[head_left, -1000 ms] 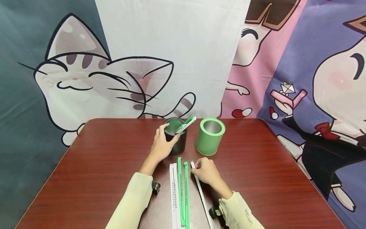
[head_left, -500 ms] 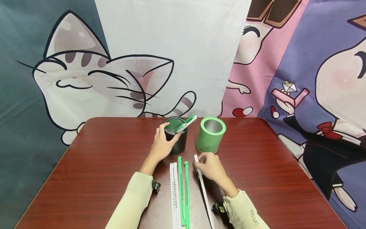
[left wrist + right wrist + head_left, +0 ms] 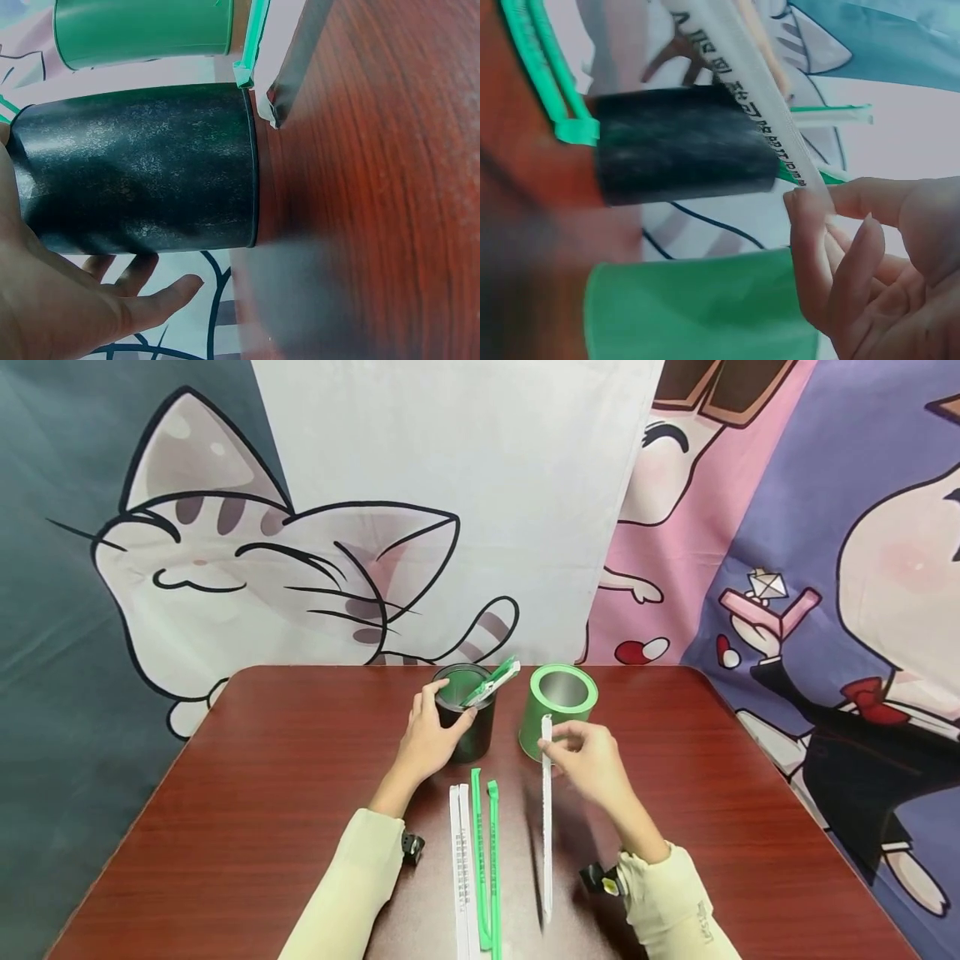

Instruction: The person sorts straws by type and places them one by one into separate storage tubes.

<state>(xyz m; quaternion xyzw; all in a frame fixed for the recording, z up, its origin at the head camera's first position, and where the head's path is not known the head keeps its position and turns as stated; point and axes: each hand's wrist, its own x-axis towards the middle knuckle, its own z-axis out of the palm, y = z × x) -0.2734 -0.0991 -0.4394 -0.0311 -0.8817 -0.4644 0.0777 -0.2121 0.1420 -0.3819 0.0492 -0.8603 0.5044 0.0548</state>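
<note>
My left hand [image 3: 429, 739] grips the black cup [image 3: 477, 739] near its rim, thumb on the near side and a finger at the opening. Its other fingers stand apart from the wall in the left wrist view. A green and a white wrapped straw [image 3: 491, 683] lean out of this cup. My right hand [image 3: 596, 764] pinches the top end of a white paper-wrapped straw [image 3: 547, 835] between thumb and finger. The straw hangs nearly upright over the table, in front of the green cup [image 3: 532, 714]. Printed characters run along its wrapper in the right wrist view.
Two white wrapped straws [image 3: 458, 860] and two green wrapped straws [image 3: 482, 860] lie lengthwise on the reddish-brown table [image 3: 262, 793], between my arms. The green cup stands right of the black one, near the far table edge. A cartoon-printed cloth [image 3: 465, 460] hangs behind.
My right hand has moved up and to the right, lifting the white straw off the table towards the green cup. The left hand has kept its grip on the black cup.
</note>
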